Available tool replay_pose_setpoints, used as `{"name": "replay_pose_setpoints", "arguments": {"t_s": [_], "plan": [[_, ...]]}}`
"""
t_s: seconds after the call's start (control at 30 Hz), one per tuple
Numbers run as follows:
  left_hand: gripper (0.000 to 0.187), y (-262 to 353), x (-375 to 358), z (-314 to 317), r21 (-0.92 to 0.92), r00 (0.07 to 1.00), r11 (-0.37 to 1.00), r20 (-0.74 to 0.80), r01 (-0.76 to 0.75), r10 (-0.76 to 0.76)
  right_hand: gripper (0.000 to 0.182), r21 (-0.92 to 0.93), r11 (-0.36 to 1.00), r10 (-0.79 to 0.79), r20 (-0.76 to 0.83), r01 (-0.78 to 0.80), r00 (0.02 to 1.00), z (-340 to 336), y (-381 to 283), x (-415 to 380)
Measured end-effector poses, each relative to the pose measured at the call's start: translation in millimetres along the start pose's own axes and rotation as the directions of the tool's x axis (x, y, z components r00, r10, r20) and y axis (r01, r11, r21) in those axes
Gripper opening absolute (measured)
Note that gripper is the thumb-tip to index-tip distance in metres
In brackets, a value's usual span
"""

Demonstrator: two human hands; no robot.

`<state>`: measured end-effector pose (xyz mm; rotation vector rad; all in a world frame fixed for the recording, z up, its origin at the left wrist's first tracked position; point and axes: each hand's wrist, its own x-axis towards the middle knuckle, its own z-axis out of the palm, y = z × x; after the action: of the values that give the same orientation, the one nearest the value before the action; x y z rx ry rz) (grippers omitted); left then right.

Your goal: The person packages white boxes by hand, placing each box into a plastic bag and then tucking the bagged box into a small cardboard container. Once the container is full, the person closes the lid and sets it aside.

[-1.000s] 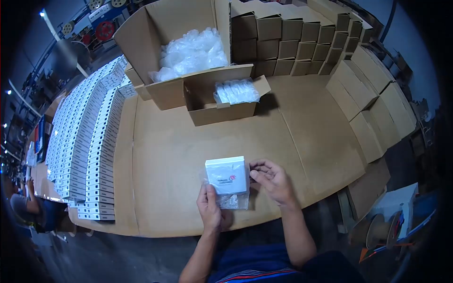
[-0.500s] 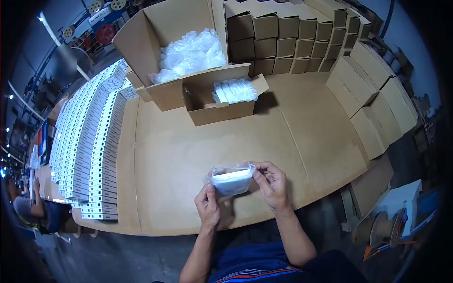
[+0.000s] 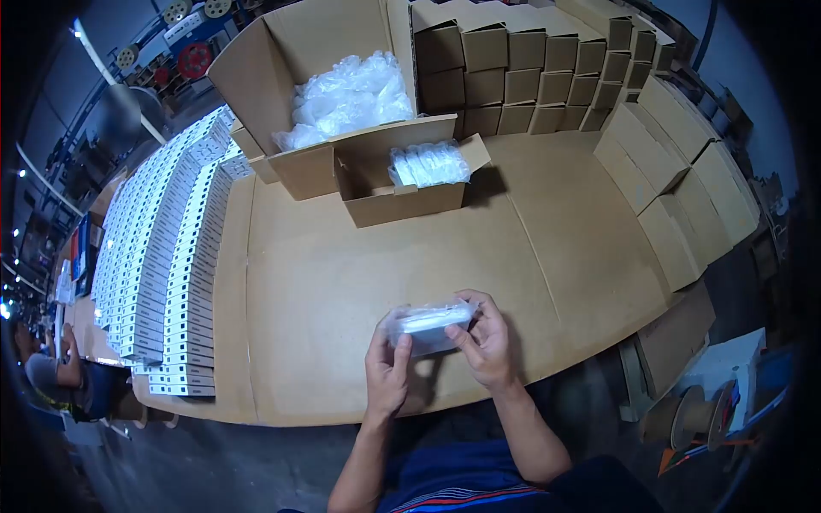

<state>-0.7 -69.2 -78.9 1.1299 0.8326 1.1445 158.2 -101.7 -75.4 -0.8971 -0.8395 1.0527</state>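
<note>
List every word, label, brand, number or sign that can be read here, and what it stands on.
None can be read.
White boxes: rows of dark marks and print on their sides, too small and blurred to read.
Pack: tilted nearly edge-on in its clear bag; no lettering can be made out.

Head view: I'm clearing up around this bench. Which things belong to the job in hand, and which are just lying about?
Likely the job's:
white packet in clear plastic, between left hand and right hand
small open carton holding wrapped packets
large box of clear plastic packaging
stacked white boxes

Apparently just lying about:
spool, lower right
red wheel, background
</note>
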Motion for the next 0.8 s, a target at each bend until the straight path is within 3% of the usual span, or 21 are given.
{"name": "replay_pose_setpoints", "arguments": {"t_s": [0.1, 0.2, 0.27, 0.37, 0.47, 0.5, 0.6, 0.63, 0.73, 0.8], "plan": [[0.029, 6.6, -1.4, -4.8, -0.145, 0.987, 0.977, 0.069, 0.154, -0.145, 0.033, -0.058, 0.998, -0.012, 0.126, 0.019, 0.992, -9.1, -2.2, 2.3], [0.026, 4.9, 0.6, -4.8, -0.082, 0.994, 0.993, 0.072, 0.083, -0.077, 0.018, -0.150, 0.987, -0.041, 0.157, 0.065, 0.987, -7.8, -6.6, 3.9], [0.028, 13.3, -0.5, 3.9, -0.125, 0.991, 0.983, -0.001, 0.136, -0.137, 0.017, -0.274, 0.959, -0.029, 0.151, 0.070, 0.988, -11.2, -7.5, 5.2], [0.030, 16.2, 1.0, 2.5, -0.142, 0.975, 0.971, -0.085, 0.193, -0.206, 0.017, -0.255, 0.959, -0.100, 0.087, 0.119, 0.991, -13.9, -6.1, 7.1], [0.031, 19.0, 5.6, 5.2, -0.178, 0.962, 0.965, -0.159, 0.194, -0.222, 0.014, -0.135, 0.988, -0.089, -0.156, 0.068, 0.984, -16.3, -13.8, 7.2], [0.031, 13.4, 7.4, -0.8, -0.147, 0.964, 0.972, -0.167, 0.186, -0.209, 0.010, -0.086, 0.982, -0.181, -0.158, 0.170, 0.971, -15.5, -13.9, 10.0], [0.030, 6.3, 8.2, -3.7, -0.133, 0.966, 0.975, -0.165, 0.180, -0.201, 0.014, -0.229, 0.934, -0.238, 0.174, 0.274, 0.956, -19.3, -18.2, 8.1], [0.030, 6.6, 7.1, -1.8, -0.154, 0.965, 0.971, -0.160, 0.182, -0.206, 0.021, -0.318, 0.912, -0.180, 0.256, 0.259, 0.950, -18.4, -20.6, 9.9], [0.029, 8.2, 8.0, 5.5, -0.228, 0.967, 0.959, -0.148, 0.170, -0.206, 0.027, -0.533, 0.831, -0.043, 0.224, 0.160, 0.974, -13.9, -28.3, 9.9], [0.029, 8.2, 9.5, 6.7, -0.295, 0.969, 0.945, -0.155, 0.142, -0.194, 0.032, -0.485, 0.865, -0.037, 0.187, 0.125, 0.982, -14.6, -23.2, 11.7]]}}
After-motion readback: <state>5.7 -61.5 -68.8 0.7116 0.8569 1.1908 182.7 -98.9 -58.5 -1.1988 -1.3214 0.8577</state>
